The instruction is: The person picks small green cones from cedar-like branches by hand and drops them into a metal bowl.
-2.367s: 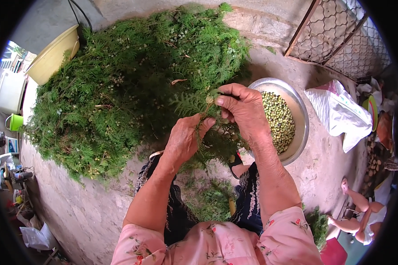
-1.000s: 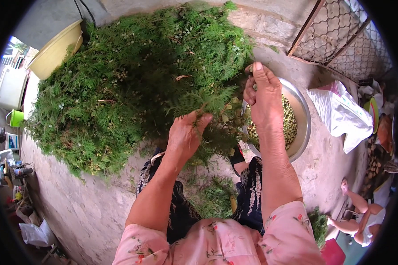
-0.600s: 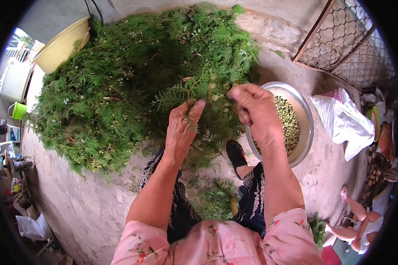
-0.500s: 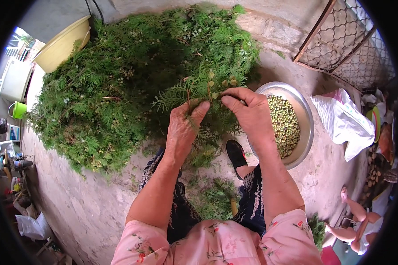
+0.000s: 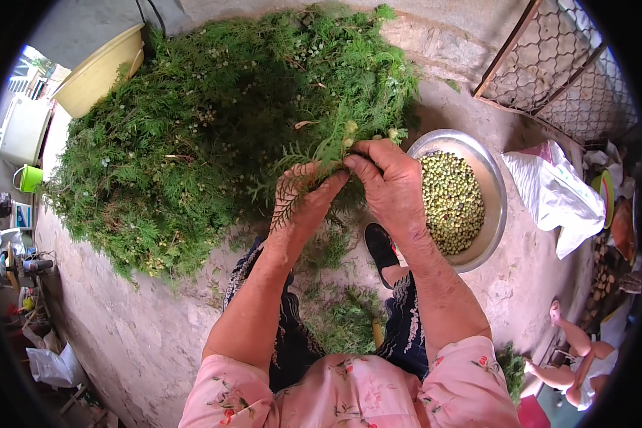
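My left hand is closed around a green conifer sprig, whose feathery leaves hang over its back. Pinched fingers of my right hand meet the left fingertips at the sprig's stem, close to some pale round cones. Exactly what the right fingertips grip is hidden. Beyond both hands spreads a large heap of cut conifer branches. Right of my right hand, a wide metal basin holds many small green cones.
A white sack lies right of the basin, below a wire mesh panel. A yellow tub leans at the far left. Loose sprigs lie between my feet. Another person's bare legs show at the lower right.
My hands have come together at the sprig, the right one moving left and uncovering more of the basin. The sprig has tilted, with its leaves now lying across my left hand.
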`<action>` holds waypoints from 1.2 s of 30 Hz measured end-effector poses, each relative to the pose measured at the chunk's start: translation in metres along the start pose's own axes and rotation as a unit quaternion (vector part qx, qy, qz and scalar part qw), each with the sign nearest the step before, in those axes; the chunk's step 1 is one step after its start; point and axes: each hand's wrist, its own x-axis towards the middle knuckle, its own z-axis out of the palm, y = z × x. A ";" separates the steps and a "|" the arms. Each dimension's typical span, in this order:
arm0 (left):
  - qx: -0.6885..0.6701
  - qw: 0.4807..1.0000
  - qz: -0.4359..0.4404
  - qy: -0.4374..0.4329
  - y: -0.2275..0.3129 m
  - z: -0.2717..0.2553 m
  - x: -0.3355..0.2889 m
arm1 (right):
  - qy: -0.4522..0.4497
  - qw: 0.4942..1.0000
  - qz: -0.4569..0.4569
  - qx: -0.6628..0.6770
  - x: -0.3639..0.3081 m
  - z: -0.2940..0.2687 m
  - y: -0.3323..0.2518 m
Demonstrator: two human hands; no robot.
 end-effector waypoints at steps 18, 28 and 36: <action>-0.056 0.992 -0.106 -0.024 0.030 -0.008 -0.007 | -0.048 0.895 0.356 0.265 0.001 -0.012 -0.012; -0.109 0.987 -0.088 0.079 0.023 0.000 -0.002 | -0.051 0.817 0.361 0.447 0.010 -0.028 -0.013; -0.084 0.977 -0.193 0.033 0.036 -0.003 -0.003 | -0.015 0.885 0.348 0.308 0.002 -0.012 -0.015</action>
